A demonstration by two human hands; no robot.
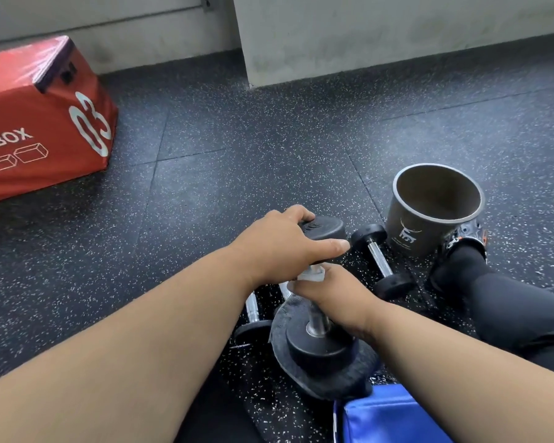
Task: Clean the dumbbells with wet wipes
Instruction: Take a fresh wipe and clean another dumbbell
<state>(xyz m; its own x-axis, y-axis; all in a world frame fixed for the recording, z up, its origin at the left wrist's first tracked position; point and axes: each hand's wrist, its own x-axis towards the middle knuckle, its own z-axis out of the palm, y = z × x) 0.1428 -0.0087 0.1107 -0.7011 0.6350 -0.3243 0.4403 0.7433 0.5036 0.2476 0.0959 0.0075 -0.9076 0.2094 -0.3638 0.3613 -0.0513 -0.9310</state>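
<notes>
A black dumbbell (317, 343) with a chrome handle stands on end, its lower head resting on a black shoe sole. My left hand (279, 244) grips its upper head from above. My right hand (330, 292) is curled round the chrome handle with a white wet wipe (311, 273) bunched between fingers and bar. A second dumbbell (378, 257) lies on the floor just right of my hands. A third dumbbell (253, 314) lies behind the upright one, mostly hidden by my left forearm.
A dark round bucket (435, 215) stands open at the right, beside a black-clad leg and shoe (461, 251). A red plyo box (42, 123) sits at far left. A blue pad (387, 420) lies at the bottom edge. Grey walls bound the speckled rubber floor (237, 148).
</notes>
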